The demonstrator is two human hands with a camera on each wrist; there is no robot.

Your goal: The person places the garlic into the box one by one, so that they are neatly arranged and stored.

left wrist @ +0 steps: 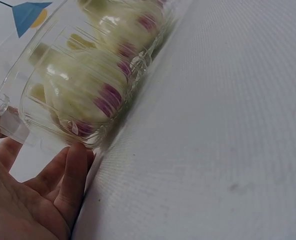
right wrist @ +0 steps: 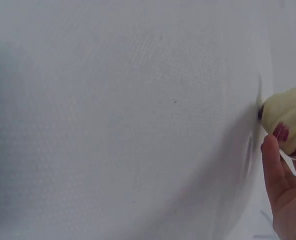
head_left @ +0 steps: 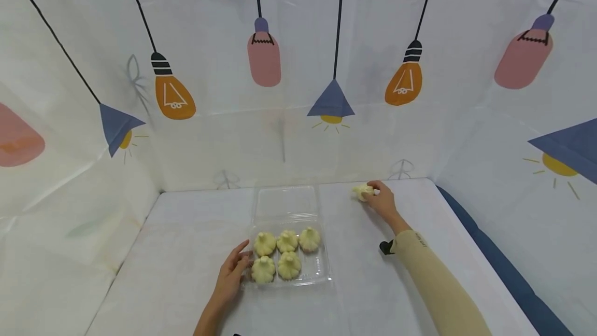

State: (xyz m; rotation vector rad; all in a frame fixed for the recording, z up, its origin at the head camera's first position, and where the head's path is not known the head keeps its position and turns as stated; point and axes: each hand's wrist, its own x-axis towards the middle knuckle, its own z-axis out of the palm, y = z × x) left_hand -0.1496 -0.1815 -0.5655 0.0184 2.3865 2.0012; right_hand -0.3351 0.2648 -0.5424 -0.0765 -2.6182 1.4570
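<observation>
A clear plastic clamshell box (head_left: pixel 310 273) lies with its lid folded back and holds several garlic bulbs (head_left: pixel 289 265), pale with purple streaks near the base. My left hand (head_left: pixel 230 274) is at the box's left side, relaxed fingers touching its rim and wall; in the left wrist view a fingertip (left wrist: pixel 76 152) meets the plastic low beside a bulb (left wrist: pixel 83 90). Toward the back right of the table, my right hand (head_left: pixel 383 202) holds another garlic bulb (head_left: pixel 362 191) between thumb and fingers. That bulb (right wrist: pixel 288 117) shows at the right edge of the right wrist view, close over the white cloth.
The box's transparent lid (head_left: pixel 286 204) reaches back toward the rear wall. White sheets printed with hanging lamps (head_left: pixel 331 102) enclose the white table (head_left: pixel 196 232) at the back and sides. Dark blue fabric (head_left: pixel 494 263) runs along the table's right edge.
</observation>
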